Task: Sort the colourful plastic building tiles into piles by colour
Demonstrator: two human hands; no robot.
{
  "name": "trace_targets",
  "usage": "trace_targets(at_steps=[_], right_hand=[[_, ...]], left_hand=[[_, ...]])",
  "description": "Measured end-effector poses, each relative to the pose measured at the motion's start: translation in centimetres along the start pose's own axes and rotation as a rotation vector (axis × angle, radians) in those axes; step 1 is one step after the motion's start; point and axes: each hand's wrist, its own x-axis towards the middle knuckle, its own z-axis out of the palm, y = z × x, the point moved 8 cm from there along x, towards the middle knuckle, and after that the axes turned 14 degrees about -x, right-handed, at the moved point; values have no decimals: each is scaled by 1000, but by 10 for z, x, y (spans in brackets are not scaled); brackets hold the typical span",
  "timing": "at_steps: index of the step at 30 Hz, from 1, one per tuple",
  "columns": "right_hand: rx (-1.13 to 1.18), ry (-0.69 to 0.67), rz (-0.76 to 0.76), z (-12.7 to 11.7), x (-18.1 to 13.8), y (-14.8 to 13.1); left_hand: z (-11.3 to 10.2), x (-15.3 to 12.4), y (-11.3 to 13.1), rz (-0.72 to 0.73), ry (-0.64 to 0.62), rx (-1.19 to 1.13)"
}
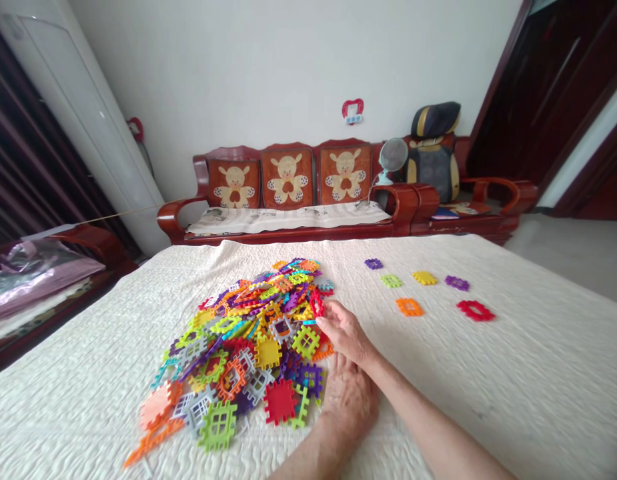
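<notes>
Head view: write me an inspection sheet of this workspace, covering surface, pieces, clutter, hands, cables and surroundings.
Surface: cream cloth with a wavy quilted texture.
Pieces: mixed-colour pile of notched plastic pieces, overlapping; six loose pieces lie apart to its right.
Clutter: plastic bag on the seat at far left, off the cloth.
Hands: right hand holds a red piece at the pile's edge; left hand rests beside the pile, fingers partly hidden by the right.
Cables: thin cord stretched at left, behind the cloth; its purpose cannot be told.
Surroundings: wooden sofa with three bear cushions; fan near its right end.
</notes>
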Motion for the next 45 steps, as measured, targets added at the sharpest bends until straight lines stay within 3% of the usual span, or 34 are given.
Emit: trace_targets(at_steps=[3, 6, 10, 14, 20, 23, 26, 31, 35, 40, 45], right_hand=[[76, -150, 104, 12, -5, 6], [124, -242, 84, 22, -8, -2], [238, -192, 151, 15, -6, 4], [252, -59, 291, -14, -7, 37], [-133, 68, 446, -77, -24, 95], [-459, 131, 410, -105, -33, 105], [-713, 150, 363, -118, -39, 106], [-812, 129, 377, -120, -43, 103], [-826, 67, 398, -109, -47, 93], [-936, 81, 443, -98, -51, 83], [-875, 86, 437, -101, -48, 86]], left_hand=[[0, 0, -1, -5, 12, -8], [3, 1, 0, 6, 20, 2], [0, 0, -1, -2, 35, -31], [-1, -1, -7, -64, 13, -71], [11, 0, -16, -136, -50, -67], [12, -1, -17, -146, -50, -68], [10, -2, -17, -144, -47, -62], [8, -1, -17, -139, -55, -32], [9, 0, -18, -147, -58, -19], [8, -1, -16, -129, -47, -2], [8, -1, -16, -123, -40, 0]])
